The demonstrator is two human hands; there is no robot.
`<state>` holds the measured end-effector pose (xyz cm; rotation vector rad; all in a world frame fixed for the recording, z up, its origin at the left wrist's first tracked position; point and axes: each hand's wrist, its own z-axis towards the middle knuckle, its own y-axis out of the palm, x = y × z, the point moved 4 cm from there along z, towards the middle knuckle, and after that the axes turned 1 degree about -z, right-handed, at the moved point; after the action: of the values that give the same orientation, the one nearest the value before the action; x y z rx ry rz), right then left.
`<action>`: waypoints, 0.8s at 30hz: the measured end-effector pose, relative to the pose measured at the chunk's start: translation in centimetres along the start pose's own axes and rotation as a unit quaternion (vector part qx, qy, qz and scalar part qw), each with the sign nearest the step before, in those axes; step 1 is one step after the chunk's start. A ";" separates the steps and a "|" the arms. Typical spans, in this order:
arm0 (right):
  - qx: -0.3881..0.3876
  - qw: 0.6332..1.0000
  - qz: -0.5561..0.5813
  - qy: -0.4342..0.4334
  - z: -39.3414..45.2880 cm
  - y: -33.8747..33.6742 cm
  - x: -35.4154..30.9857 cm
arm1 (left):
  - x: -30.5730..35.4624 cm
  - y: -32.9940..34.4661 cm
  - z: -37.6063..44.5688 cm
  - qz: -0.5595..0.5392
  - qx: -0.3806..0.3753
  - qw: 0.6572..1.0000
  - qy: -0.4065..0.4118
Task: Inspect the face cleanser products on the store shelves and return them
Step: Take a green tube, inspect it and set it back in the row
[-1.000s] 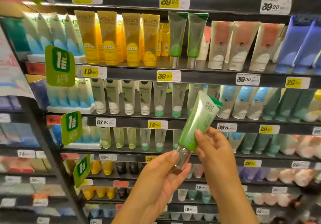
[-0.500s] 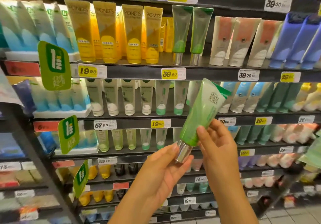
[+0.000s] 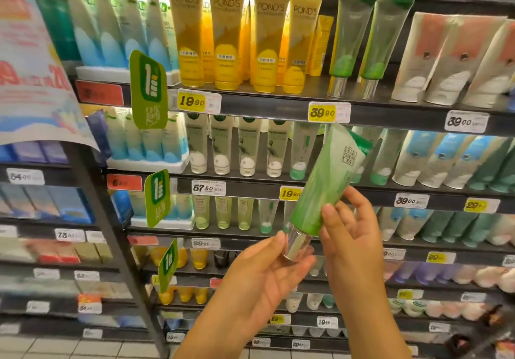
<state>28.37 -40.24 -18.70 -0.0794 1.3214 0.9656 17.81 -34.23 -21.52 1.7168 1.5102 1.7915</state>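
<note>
Dark store shelves (image 3: pixel 267 107) carry upright cleanser tubes (image 3: pixel 228 38) (caps down), price tags along the edges.

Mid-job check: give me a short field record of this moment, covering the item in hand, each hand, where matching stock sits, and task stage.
item: green plastic cleanser tube with silver cap, tilted, cap end down
left hand: palm up, fingers around the silver cap
right hand: thumb and fingers pinch the tube's lower body
matching stock: two green tubes with silver caps standing on the upper shelf, above a yellow 39.90 price tag
stage: inspecting, not yet returned
</note>
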 end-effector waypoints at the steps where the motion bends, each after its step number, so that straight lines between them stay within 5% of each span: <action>1: -0.005 1.000 0.007 0.004 0.0 0.2 0.1 | 0.2 -0.2 0.0 0.003 0.004 1.000 0.008; 16: -0.064 0.994 -0.067 0.058 0.2 2.2 1.7 | 1.6 -1.6 -1.1 0.005 0.061 0.996 0.060; 24: -0.091 0.991 0.031 0.095 -0.3 3.9 2.4 | 2.3 -1.8 -2.6 -0.022 0.043 0.998 0.039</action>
<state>25.50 -36.64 -18.99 -0.2774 1.4121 1.1522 14.19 -32.99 -20.94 1.6554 1.6677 1.8160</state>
